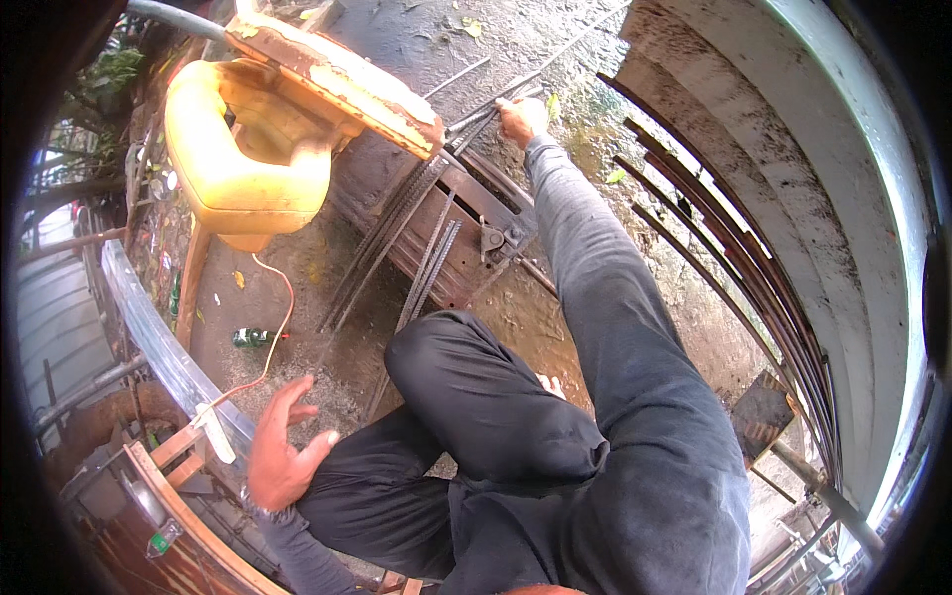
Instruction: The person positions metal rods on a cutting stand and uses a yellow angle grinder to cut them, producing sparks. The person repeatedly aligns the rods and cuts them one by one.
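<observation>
At the upper middle, my right hand (523, 121) is closed at the ends of thin steel rods (474, 123) lying beyond a rusty metal base (461, 270). My left hand (283, 446) hovers beside my left knee, fingers apart and nothing in it. Ribbed steel bars (389, 238) lie across the base, with a shorter pair (433, 268) nearer me. A small clamp-like metal fitting (493, 238) sits on the base's right part. Above its left side rises a worn yellow machine with a thick loop handle (248, 198), apparently a cut-off saw.
An orange cord (290, 307) runs from the handle toward my left side. A green bottle (256, 338) lies on the wet ground. Several long rusty bars (724, 238) lie along a pale curved wall (823, 198) at right. A wooden frame (188, 521) stands at lower left.
</observation>
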`<state>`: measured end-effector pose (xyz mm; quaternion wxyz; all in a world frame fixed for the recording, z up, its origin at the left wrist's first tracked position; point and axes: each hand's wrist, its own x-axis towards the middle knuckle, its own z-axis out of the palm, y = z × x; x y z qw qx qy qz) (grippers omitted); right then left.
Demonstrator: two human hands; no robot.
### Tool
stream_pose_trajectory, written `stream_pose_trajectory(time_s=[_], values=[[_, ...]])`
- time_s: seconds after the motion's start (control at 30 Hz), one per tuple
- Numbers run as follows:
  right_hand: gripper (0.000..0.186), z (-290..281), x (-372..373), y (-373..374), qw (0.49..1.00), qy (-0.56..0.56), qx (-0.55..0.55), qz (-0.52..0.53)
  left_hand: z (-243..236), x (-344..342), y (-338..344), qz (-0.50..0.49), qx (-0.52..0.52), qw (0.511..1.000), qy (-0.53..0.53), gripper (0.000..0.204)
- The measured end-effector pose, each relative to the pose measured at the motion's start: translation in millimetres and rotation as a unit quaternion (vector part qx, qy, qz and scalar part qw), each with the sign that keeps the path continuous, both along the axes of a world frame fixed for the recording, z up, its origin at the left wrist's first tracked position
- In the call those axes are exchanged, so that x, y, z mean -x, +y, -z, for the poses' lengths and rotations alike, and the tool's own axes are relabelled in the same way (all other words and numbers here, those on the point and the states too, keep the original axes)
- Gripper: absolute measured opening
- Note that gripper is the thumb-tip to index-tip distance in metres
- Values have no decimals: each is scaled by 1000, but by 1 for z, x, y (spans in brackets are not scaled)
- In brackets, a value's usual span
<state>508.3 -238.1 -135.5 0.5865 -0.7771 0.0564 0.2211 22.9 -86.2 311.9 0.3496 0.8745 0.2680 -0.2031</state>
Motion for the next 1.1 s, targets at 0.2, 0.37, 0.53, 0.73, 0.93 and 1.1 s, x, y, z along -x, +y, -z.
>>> stream_pose_trajectory(time_s=[0.2, 0.37, 0.53, 0.73, 0.93, 1.1], values=[[40, -22, 12, -16, 996, -32, -68, 45, 31, 3, 36, -14, -7, 994, 111, 70], [43, -36, 33, -58, 983, -82, 161, -19, 36, -6, 49, 22, 6, 995, 97, 69], [47, -44, 54, -86, 978, -41, 193, -64, 42, -9, 56, 32, 26, 994, 100, 69], [43, -72, 29, -55, 835, -360, 399, -120, 51, -9, 65, 43, 25, 992, 114, 70], [69, -70, -3, -10, 713, -455, 407, -346, 51, -4, 62, 40, -4, 989, 143, 69], [44, -68, -19, 9, 671, -460, 430, -391, 50, -2, 63, 47, 9, 987, 151, 67]])
